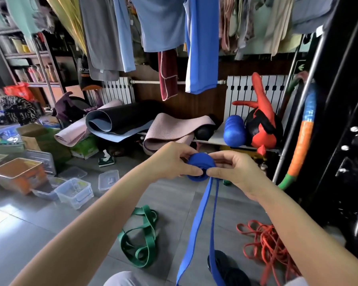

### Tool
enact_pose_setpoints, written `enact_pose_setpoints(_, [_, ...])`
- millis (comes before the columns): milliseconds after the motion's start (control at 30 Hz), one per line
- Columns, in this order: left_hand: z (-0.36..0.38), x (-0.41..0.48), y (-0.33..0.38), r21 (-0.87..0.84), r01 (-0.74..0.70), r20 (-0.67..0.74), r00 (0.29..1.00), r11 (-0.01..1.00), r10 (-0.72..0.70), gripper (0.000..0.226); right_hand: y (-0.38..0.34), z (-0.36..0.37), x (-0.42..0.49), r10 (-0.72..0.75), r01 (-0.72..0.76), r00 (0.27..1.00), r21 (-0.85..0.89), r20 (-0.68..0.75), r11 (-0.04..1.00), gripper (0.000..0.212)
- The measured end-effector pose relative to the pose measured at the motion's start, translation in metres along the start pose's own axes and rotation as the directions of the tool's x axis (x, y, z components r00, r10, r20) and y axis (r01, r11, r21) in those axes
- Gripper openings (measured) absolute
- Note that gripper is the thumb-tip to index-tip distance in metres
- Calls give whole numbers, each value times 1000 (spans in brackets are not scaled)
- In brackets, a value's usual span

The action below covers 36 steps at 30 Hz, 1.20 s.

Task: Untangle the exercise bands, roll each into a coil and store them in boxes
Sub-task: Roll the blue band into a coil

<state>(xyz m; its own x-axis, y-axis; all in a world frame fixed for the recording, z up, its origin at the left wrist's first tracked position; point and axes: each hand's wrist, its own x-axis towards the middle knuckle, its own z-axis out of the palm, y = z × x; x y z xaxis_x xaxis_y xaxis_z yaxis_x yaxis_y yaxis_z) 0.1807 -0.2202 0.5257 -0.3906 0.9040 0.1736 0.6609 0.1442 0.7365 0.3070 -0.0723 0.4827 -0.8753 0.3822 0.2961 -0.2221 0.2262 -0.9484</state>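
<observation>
Head view: left hand (170,162) and right hand (236,174) each close their grip in a pinch on the blue band (201,162), half coiled in the air, its tail (196,223) hanging. Best to keep the turns flat and tight and feed the tail taut. Three bands: blue, green band (142,234) and tangled orange band (265,244) on the floor (50,223). Two clear boxes (70,196) show.

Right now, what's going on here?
A person is coiling the blue band. The left hand and right hand both pinch the partly rolled coil, and the band's unrolled length hangs down. A green band and a tangled orange band lie loose on the floor. Clear plastic boxes sit to the left.
</observation>
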Motion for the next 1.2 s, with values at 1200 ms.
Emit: enact_pose_setpoints(1200, [137, -81, -80, -772, 61, -149, 950, 633, -274, 34, 119, 31, -101, 11, 13, 992, 188, -126, 982, 44])
